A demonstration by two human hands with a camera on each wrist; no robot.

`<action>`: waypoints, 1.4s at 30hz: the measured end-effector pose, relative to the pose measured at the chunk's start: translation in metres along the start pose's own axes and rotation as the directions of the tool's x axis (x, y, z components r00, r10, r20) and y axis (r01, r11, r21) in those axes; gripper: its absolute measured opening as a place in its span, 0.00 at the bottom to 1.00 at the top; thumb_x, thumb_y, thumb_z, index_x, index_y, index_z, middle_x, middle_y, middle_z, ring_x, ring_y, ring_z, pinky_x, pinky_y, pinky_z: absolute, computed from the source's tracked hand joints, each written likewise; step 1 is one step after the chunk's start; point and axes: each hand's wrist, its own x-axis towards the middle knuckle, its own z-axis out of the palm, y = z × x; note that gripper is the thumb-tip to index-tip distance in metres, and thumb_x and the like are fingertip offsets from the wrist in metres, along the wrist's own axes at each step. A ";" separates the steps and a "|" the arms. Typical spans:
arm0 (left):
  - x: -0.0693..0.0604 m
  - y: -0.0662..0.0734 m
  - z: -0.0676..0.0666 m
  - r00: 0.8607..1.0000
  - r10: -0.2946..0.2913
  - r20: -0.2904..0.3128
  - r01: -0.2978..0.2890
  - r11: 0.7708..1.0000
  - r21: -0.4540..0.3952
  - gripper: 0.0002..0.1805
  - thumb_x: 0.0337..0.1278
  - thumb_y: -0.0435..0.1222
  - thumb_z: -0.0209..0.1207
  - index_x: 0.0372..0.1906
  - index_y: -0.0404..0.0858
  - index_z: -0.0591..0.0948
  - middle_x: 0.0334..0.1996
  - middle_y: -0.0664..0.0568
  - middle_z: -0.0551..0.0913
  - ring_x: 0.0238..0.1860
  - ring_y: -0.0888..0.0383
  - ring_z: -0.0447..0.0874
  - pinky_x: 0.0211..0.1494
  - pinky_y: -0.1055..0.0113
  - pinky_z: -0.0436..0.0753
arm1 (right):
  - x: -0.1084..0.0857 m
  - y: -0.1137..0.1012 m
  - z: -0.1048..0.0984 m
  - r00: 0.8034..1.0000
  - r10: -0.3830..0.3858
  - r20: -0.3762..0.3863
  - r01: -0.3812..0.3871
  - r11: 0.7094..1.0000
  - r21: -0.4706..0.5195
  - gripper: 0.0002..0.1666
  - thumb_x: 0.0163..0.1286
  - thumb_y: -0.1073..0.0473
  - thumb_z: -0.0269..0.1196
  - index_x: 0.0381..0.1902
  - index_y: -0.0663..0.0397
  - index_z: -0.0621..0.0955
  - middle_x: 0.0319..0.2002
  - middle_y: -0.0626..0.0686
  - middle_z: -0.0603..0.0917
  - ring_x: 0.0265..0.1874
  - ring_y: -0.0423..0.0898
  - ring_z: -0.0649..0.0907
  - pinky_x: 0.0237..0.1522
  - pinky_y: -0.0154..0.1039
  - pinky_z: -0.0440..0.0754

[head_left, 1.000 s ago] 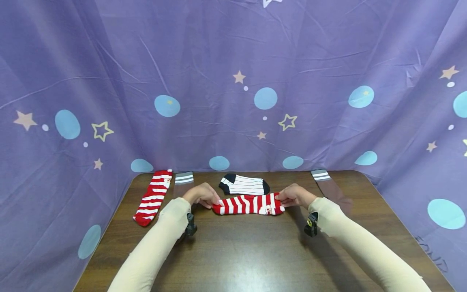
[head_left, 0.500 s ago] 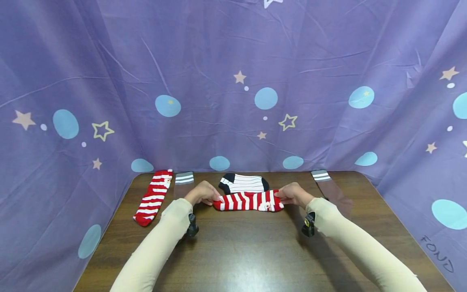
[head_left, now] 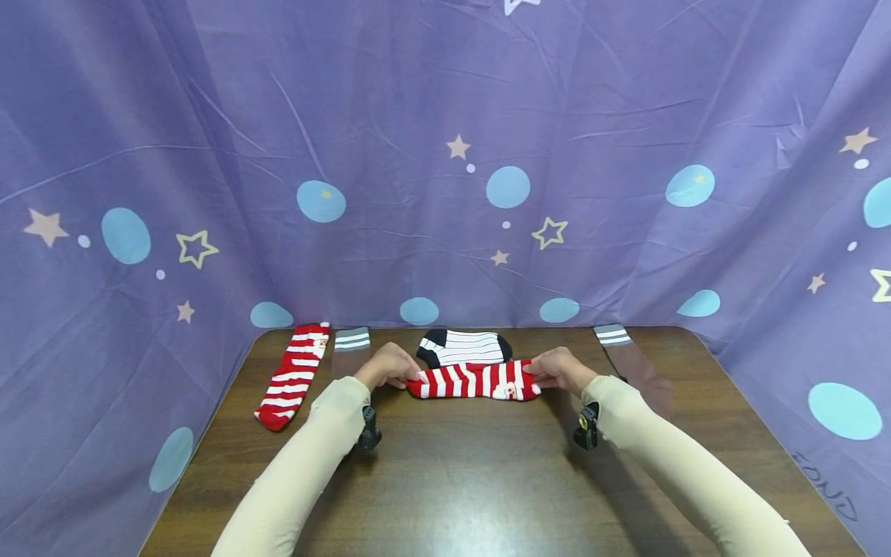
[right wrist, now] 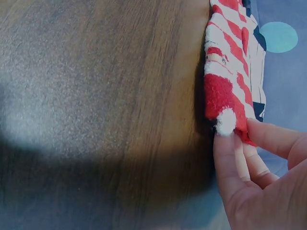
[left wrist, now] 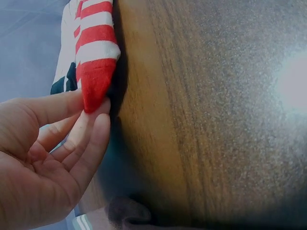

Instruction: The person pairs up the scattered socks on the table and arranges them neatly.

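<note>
The left hand (head_left: 391, 366) pinches the red toe of a soft red-and-white striped sock (head_left: 473, 381) between its fingers; the right hand (head_left: 560, 370) pinches the cuff beside a fluffy white pompom (right wrist: 226, 121). The sock stretches sideways near the middle of the brown wood-grain bench's (head_left: 459, 480) far edge, just before a white ankle sock (head_left: 466, 348) with dark lines and black ends. A matching striped sock (head_left: 291, 379) lies by the far left corner, beside a brown, grey-cuffed sock (head_left: 350, 352); a similar brown sock (head_left: 633, 356) lies towards the far right corner.
</note>
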 end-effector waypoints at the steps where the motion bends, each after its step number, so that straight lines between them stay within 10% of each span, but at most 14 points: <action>1: -0.001 0.000 0.000 1.000 -0.007 0.006 0.007 1.000 0.003 0.07 0.54 0.23 0.66 0.39 0.23 0.87 0.24 0.51 0.84 0.24 0.61 0.78 0.33 0.66 0.89 | 0.000 0.000 0.000 1.000 0.007 0.004 -0.007 1.000 -0.007 0.15 0.68 0.71 0.65 0.50 0.75 0.78 0.23 0.48 0.85 0.24 0.41 0.84 0.33 0.37 0.88; 12: 0.000 0.004 -0.008 0.981 -0.155 0.113 0.152 0.988 0.035 0.10 0.54 0.32 0.72 0.28 0.35 0.80 0.25 0.52 0.79 0.24 0.61 0.80 0.32 0.71 0.87 | -0.007 -0.010 -0.005 0.989 0.145 0.024 -0.143 0.986 -0.086 0.19 0.68 0.65 0.67 0.51 0.75 0.77 0.24 0.51 0.85 0.26 0.43 0.84 0.40 0.42 0.90; 19: -0.002 0.003 -0.003 0.976 -0.128 0.176 0.115 0.990 0.082 0.14 0.52 0.24 0.70 0.46 0.27 0.86 0.27 0.54 0.82 0.31 0.62 0.77 0.37 0.71 0.88 | -0.007 -0.009 0.000 0.990 0.132 0.057 -0.126 0.987 -0.104 0.07 0.67 0.69 0.67 0.40 0.64 0.80 0.23 0.49 0.84 0.25 0.41 0.83 0.35 0.38 0.89; 42: -0.011 -0.002 0.002 0.994 -0.055 0.099 0.046 0.995 0.093 0.08 0.50 0.25 0.71 0.37 0.27 0.86 0.27 0.53 0.83 0.32 0.59 0.77 0.41 0.64 0.90 | -0.013 -0.006 0.008 0.997 0.059 -0.051 -0.066 0.988 -0.137 0.08 0.61 0.71 0.71 0.36 0.67 0.81 0.23 0.51 0.83 0.22 0.43 0.82 0.30 0.40 0.90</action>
